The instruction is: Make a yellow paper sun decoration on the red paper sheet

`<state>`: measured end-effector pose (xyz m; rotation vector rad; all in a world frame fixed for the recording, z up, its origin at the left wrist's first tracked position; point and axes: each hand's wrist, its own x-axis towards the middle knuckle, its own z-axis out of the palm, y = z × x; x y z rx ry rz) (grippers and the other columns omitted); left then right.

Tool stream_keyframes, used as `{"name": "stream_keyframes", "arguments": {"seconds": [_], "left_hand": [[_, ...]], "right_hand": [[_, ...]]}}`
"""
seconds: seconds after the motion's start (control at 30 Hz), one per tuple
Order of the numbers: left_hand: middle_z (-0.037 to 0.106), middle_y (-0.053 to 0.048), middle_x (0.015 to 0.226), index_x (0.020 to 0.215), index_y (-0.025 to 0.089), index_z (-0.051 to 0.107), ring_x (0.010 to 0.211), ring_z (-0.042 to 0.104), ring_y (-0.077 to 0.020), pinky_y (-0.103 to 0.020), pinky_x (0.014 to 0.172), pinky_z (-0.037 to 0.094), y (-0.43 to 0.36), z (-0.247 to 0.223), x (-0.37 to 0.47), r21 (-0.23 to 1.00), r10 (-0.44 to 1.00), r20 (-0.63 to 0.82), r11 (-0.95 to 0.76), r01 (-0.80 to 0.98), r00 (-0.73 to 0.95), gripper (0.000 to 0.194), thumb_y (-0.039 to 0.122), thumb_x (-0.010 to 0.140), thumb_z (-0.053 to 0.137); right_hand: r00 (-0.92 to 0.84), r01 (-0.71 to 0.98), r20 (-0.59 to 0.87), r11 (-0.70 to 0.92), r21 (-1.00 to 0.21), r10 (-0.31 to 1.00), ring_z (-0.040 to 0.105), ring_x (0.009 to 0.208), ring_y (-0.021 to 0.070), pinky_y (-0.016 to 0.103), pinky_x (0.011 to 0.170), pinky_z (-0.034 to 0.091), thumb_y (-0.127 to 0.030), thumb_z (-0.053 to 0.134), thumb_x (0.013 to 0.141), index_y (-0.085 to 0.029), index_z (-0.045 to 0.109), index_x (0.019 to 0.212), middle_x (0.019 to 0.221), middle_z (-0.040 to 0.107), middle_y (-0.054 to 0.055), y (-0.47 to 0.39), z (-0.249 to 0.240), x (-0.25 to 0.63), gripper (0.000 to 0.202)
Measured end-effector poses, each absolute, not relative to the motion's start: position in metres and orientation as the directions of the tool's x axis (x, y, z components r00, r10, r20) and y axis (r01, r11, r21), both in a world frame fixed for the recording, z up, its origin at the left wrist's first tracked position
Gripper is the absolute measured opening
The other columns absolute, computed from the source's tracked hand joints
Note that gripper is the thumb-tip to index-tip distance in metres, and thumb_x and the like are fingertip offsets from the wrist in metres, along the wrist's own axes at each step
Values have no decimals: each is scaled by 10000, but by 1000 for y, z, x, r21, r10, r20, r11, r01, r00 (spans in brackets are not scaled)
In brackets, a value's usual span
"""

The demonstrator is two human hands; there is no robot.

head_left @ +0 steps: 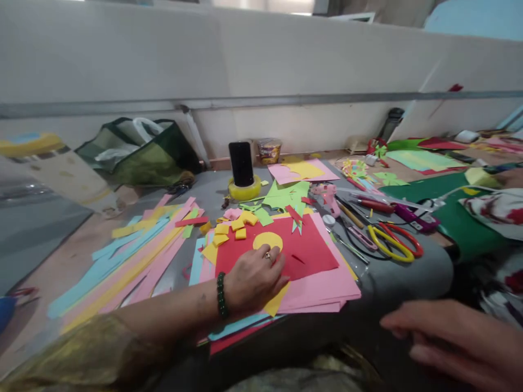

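My left hand, with a green bead bracelet and a ring, rests on the red sheet with its fingers bent down. Its fingertips touch the lower edge of a yellow paper circle; whether they grip it is hidden. Below that hand a yellow paper point sticks out over the pink sheets. My right hand hovers at the lower right, off the table edge, blurred, its fingers apart and holding nothing. Small folded yellow pieces lie just beyond the red sheet's upper left edge.
Coloured paper strips spread at the left. A phone stands in a yellow tape roll. Right of the sheets lie a pink glue gun, yellow-handled scissors and red-handled ones. A person's patterned sleeve is at far right.
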<state>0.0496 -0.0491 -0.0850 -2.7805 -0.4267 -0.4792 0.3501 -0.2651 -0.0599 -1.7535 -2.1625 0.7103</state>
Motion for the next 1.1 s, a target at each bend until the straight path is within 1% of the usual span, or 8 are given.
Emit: {"name": "stream_keyframes", "arguments": {"seconds": [0.17,0.3,0.47,0.63,0.77,0.87,1.0,1.1], "left_hand": [[686,-182,999,1048,83,644,867,651,-272,-358,641,546,-52,-92,50,-122,334,209,-924,363,919,374,414,968,491],[690,-192,973,1020,69,662,865,646,-267,-359,663,552,-55,-90,53,-120,321,166,-932,342,932,369,376,985,459],[683,-187,934,1031,55,654,826,643,-262,-329,607,532,-57,-90,54,-152,316,164,-928,340,935,450,432,997,412],[675,-200,930,1006,50,651,817,640,-267,-343,601,538,-55,-93,51,-159,305,194,-928,337,932,446,384,1017,355],[681,-202,881,986,26,656,782,642,-285,-362,557,526,-54,-95,51,-218,244,252,-929,300,937,444,350,1014,354],[694,-192,885,987,31,658,780,651,-276,-347,544,515,-55,-95,52,-273,205,338,-913,304,919,403,329,999,387],[683,-111,789,861,126,636,696,638,-240,-327,527,489,-56,-83,47,-280,149,439,-914,292,886,218,234,943,465],[674,-82,788,850,168,617,656,629,-224,-319,533,491,-49,-67,39,-189,310,410,-891,413,858,130,207,898,504]], "right_hand": [[-398,832,-81,323,-451,914,709,747,208,284,628,517,-394,461,964,-259,743,1032,881,769,61,-144,16,286,320],[-413,823,74,406,-398,908,636,677,169,250,605,410,-270,536,897,-182,736,915,783,734,61,-54,-11,251,220],[-175,747,280,312,-587,944,507,565,120,229,556,365,-248,513,890,-149,674,823,643,635,15,1,-67,240,201],[-277,774,78,271,-573,958,532,617,128,238,589,367,-278,581,868,-157,665,786,663,622,7,-3,-74,251,169],[-354,810,-118,241,-535,928,575,732,157,244,617,397,-340,739,773,-147,669,989,847,653,42,-12,-62,249,299],[-316,837,-171,190,-513,933,562,722,150,243,612,397,-331,822,697,-148,644,1069,842,619,23,-15,-59,243,450],[-339,814,-234,159,-559,911,528,648,125,230,569,366,-257,834,689,-146,638,1047,736,568,-29,-14,-60,242,423],[-385,792,-200,211,-573,901,530,680,130,229,588,377,-194,835,664,-148,651,957,767,580,-14,-14,-59,244,348]]}}
